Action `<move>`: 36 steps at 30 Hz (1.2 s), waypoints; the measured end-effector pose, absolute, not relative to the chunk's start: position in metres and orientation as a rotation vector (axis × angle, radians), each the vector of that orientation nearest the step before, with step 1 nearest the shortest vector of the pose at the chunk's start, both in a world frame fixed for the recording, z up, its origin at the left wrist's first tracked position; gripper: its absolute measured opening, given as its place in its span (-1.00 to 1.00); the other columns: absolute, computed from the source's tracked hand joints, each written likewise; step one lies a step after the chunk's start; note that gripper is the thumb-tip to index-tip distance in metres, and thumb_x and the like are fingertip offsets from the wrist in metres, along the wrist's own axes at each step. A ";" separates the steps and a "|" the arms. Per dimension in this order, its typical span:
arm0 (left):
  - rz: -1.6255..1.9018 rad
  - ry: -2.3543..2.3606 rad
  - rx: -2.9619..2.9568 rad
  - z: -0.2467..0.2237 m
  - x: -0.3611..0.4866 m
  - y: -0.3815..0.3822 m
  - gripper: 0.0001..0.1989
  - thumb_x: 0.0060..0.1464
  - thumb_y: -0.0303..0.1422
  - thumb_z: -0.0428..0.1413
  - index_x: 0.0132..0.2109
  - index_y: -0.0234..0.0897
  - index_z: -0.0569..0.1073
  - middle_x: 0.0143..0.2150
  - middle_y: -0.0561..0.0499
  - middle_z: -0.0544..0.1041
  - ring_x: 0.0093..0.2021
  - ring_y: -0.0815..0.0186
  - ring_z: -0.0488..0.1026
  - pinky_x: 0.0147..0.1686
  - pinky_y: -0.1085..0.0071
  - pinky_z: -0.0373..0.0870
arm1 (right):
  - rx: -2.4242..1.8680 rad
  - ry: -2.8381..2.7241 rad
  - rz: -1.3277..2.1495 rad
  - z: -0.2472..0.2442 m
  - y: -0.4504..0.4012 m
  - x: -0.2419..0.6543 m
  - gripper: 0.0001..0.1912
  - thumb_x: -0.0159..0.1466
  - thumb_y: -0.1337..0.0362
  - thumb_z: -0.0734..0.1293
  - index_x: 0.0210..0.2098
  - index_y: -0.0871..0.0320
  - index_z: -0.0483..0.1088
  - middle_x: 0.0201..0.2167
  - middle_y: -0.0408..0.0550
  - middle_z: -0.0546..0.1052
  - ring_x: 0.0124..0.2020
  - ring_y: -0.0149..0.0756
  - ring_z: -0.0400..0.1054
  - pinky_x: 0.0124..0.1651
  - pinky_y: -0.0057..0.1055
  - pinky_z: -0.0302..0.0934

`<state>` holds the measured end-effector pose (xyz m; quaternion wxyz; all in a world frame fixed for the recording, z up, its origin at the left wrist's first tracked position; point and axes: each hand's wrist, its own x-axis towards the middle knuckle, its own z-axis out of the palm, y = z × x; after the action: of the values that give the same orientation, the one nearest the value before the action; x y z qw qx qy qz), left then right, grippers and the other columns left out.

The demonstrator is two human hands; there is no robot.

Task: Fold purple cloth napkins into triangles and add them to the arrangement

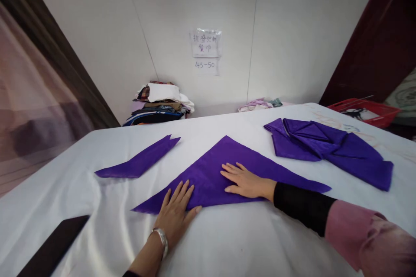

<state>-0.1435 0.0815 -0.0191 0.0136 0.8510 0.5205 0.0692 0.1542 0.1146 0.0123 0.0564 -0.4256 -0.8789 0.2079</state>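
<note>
A purple cloth napkin (208, 164), folded into a wide triangle, lies flat in front of me with its peak pointing away. My left hand (177, 207) rests palm down on its lower left part, fingers spread, thumb by the folded near edge. On the middle right of the triangle lies my right hand (243, 180), also flat with the fingers apart. Neither hand grips the cloth. To the left sits a narrow folded purple napkin (138, 159) with a notched far end. Several more purple napkins (325, 143) lie in a loose heap at the right.
A white cloth covers the table (227, 242). At the near left lies a dark flat object (53, 246). Behind the far edge are a stack of folded clothes (162, 101) and pinkish cloths (256, 104). A red basket (367, 110) stands far right; a paper sign (205, 52) hangs on the wall.
</note>
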 end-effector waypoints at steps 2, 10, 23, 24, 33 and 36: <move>0.215 1.627 2.640 -0.018 -0.142 0.082 -0.36 0.11 0.02 -0.14 0.25 -0.18 0.10 0.29 -0.07 0.10 0.29 0.10 -0.03 0.21 -0.01 -0.10 | -1.363 -2.667 0.607 0.009 0.105 0.176 -0.26 0.24 -0.18 0.01 0.29 0.06 -0.13 0.32 -0.03 -0.16 0.32 -0.19 -0.36 0.28 -0.14 -0.52; 0.137 1.667 2.568 -0.011 -0.136 0.084 -0.34 0.10 0.02 -0.17 0.25 -0.22 0.10 0.30 -0.06 0.05 0.31 0.12 -0.10 0.22 0.01 -0.16 | -1.852 -2.435 0.311 0.014 0.092 0.287 -0.31 0.27 -0.12 0.02 0.26 0.15 -0.01 0.30 0.11 -0.05 0.30 -0.12 -0.24 0.26 -0.08 -0.31; 0.100 1.696 2.575 -0.006 -0.134 0.086 -0.37 0.09 -0.05 -0.14 0.25 -0.24 0.10 0.30 -0.07 0.07 0.31 0.12 -0.10 0.21 0.01 -0.14 | -1.505 -2.545 0.555 0.016 -0.002 0.219 -0.23 0.25 -0.15 0.04 0.29 0.14 -0.16 0.31 0.06 -0.14 0.32 -0.11 -0.35 0.27 -0.08 -0.53; 0.095 1.695 2.576 -0.006 -0.134 0.086 -0.37 0.09 -0.05 -0.14 0.25 -0.24 0.10 0.30 -0.07 0.07 0.31 0.11 -0.10 0.21 0.00 -0.14 | -1.529 -2.536 0.541 0.016 -0.004 0.230 -0.24 0.25 -0.15 0.04 0.29 0.14 -0.16 0.31 0.06 -0.14 0.32 -0.11 -0.35 0.27 -0.07 -0.53; 0.049 1.716 2.576 -0.009 -0.136 0.089 -0.34 0.09 -0.04 -0.17 0.27 -0.25 0.03 0.32 -0.02 0.00 0.32 0.14 -0.16 0.23 0.02 -0.17 | -1.915 -2.366 0.349 0.005 -0.034 0.342 -0.30 0.29 -0.10 -0.03 0.29 0.14 -0.16 0.32 0.02 -0.14 0.32 -0.20 -0.36 0.28 -0.09 -0.46; 0.040 1.715 2.582 -0.008 -0.135 0.089 -0.34 0.10 -0.04 -0.18 0.28 -0.26 0.03 0.32 -0.03 0.00 0.32 0.14 -0.16 0.22 0.02 -0.16 | -2.032 -2.269 0.286 0.001 -0.043 0.369 -0.30 0.29 -0.10 -0.03 0.29 0.14 -0.15 0.31 0.04 -0.12 0.31 -0.19 -0.31 0.28 -0.07 -0.38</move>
<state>-0.1353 0.0886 -0.0083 0.0210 0.8327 0.5532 0.0130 0.3689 -0.0431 0.0013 0.0414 -0.6636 -0.7411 0.0936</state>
